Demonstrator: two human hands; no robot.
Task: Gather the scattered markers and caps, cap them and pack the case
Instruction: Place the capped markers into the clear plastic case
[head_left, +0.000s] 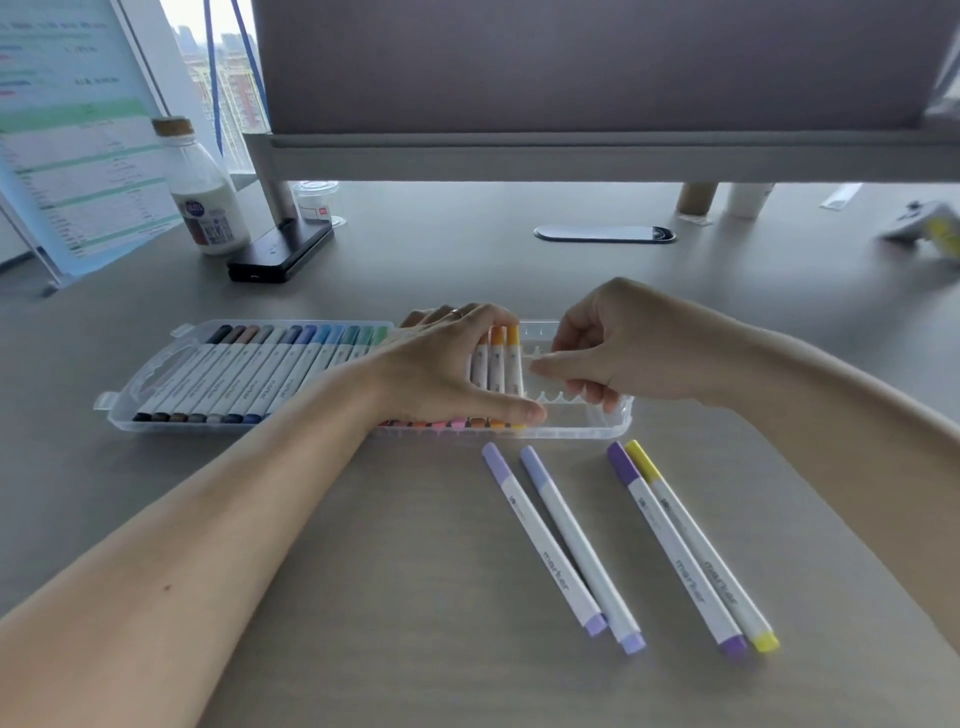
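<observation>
— What does your left hand (447, 364) cover?
— Most of the middle markers (491, 364) in the case (618, 418).
— At two o'clock?
— A white object (927, 228), blurred and cut by the edge. Your right hand (608, 353) has blurred fingertips, so its grip is unclear.

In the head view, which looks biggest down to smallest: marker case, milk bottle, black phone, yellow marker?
1. case
2. bottle
3. phone and yellow marker: unsure; the marker is long but thin, and lies nearer the camera.

head | worn on head | faces forward and down | close over desk (363, 545) | wide-angle
</observation>
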